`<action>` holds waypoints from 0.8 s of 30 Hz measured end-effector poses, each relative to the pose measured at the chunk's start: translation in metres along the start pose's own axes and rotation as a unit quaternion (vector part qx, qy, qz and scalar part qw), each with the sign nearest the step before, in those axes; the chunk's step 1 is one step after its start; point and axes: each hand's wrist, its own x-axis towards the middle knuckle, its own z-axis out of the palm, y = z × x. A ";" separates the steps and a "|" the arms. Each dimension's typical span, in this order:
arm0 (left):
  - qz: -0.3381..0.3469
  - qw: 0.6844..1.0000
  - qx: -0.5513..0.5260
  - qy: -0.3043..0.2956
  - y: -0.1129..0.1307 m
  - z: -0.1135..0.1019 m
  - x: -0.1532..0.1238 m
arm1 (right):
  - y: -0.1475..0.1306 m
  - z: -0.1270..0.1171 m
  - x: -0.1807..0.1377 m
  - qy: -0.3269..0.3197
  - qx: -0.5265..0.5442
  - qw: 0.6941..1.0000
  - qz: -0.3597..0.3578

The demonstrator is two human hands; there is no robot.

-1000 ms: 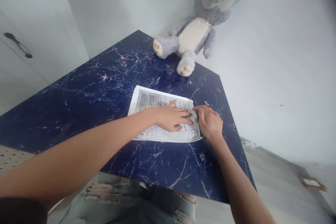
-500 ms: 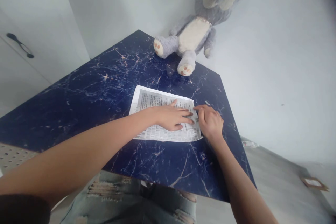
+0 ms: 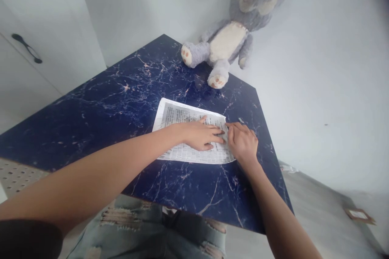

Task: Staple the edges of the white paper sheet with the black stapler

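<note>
A folded sheet of printed newspaper [image 3: 179, 114] lies flat on the dark blue marbled table [image 3: 106, 105]. My left hand [image 3: 200, 135] rests palm down on the paper, fingers stretched out flat. At the paper's right edge my right hand [image 3: 243, 142] has its fingers curled, pinching or pressing along that edge. The two hands almost touch.
A grey and cream plush rabbit [image 3: 231, 36] sits at the table's far corner against the white wall. A white cabinet door with a dark handle [image 3: 26, 48] stands at the left. Floor and a small framed thing [image 3: 360, 215] lie to the right.
Both hands stay on the paper; the right hand's fingers have slid slightly along the right edge. The view has shifted a little to the left.
</note>
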 end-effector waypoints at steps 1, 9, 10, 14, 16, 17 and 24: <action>0.001 1.000 0.001 -0.001 0.000 0.000 0.000 | 0.000 0.001 0.000 0.003 -0.006 1.000 -0.005; 0.009 0.999 -0.027 0.024 -0.004 0.004 0.001 | -0.002 0.004 -0.002 0.018 -0.032 0.999 -0.018; 0.009 0.999 -0.029 0.024 -0.004 0.004 0.001 | -0.002 0.004 -0.002 0.020 -0.037 0.999 -0.021; 0.004 0.999 -0.029 0.019 -0.003 0.003 0.001 | -0.003 0.005 -0.002 0.014 -0.056 0.998 -0.030; 0.005 1.000 -0.022 0.015 -0.003 0.003 0.001 | -0.003 0.005 -0.002 0.009 -0.058 0.998 -0.031; 0.006 1.000 -0.018 0.013 -0.002 0.002 0.001 | -0.004 0.005 -0.002 0.006 -0.060 0.998 -0.032; 0.003 0.999 -0.025 0.020 -0.001 0.000 0.000 | -0.007 0.005 -0.004 0.006 -0.076 0.996 -0.046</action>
